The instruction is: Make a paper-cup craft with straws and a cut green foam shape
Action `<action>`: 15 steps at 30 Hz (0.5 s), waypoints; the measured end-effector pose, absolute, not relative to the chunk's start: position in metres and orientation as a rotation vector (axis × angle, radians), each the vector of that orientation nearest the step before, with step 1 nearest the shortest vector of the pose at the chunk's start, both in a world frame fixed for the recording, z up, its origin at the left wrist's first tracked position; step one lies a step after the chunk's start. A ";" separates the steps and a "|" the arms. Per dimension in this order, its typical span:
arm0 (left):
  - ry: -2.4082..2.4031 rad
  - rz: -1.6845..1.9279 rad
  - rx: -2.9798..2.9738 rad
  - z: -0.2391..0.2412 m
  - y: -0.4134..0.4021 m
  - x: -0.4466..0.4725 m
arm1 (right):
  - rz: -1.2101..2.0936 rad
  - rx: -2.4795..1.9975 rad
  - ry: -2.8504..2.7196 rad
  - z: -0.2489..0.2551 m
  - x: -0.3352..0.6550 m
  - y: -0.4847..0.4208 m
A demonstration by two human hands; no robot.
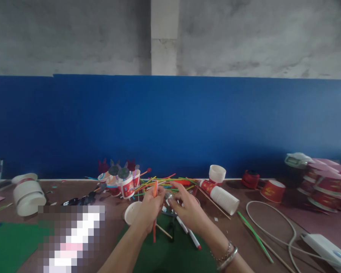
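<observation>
My left hand [150, 208] is closed around a thin orange-red straw [154, 231], held upright so that it sticks out above and below the fingers. Close beside it, my right hand [187, 206] has its thumb and fingers curved at a small greyish shiny thing [168, 195] between the two hands; its kind is not clear. Under the hands lies a dark green sheet [159, 258] with white markers [193, 239] and a thin wooden stick [164, 231] on it. A white paper bowl [133, 213] is just left of my left hand.
Behind the hands lie several coloured straws [165, 179]. Decorated red paper cups [126, 185] stand to the left, a stack of paper cups [223, 198] lies to the right. Farther right are a white cable [272, 204], a power strip [329, 250] and red-and-pink cup pieces [326, 185].
</observation>
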State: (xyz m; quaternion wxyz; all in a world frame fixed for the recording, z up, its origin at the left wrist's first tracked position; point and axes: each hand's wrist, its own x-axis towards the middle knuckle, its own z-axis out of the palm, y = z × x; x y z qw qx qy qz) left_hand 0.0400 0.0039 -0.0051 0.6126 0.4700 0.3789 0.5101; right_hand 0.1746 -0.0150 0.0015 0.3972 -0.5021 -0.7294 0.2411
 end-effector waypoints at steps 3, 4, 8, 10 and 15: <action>0.873 1.155 1.128 -0.006 0.004 0.040 | 0.607 -1.381 -1.844 0.004 0.179 -0.013; 0.863 1.135 1.125 -0.006 0.004 0.040 | 0.655 -1.380 -1.818 0.004 0.179 -0.013; 0.752 1.020 1.037 -0.004 0.006 0.034 | 0.792 -1.301 -1.648 0.002 0.183 -0.009; 0.673 0.957 0.940 -0.003 0.009 0.031 | 0.724 -1.307 -1.590 0.000 0.187 -0.006; 0.556 0.784 0.778 -0.007 0.014 0.030 | 0.656 -1.306 -1.408 -0.002 0.197 0.001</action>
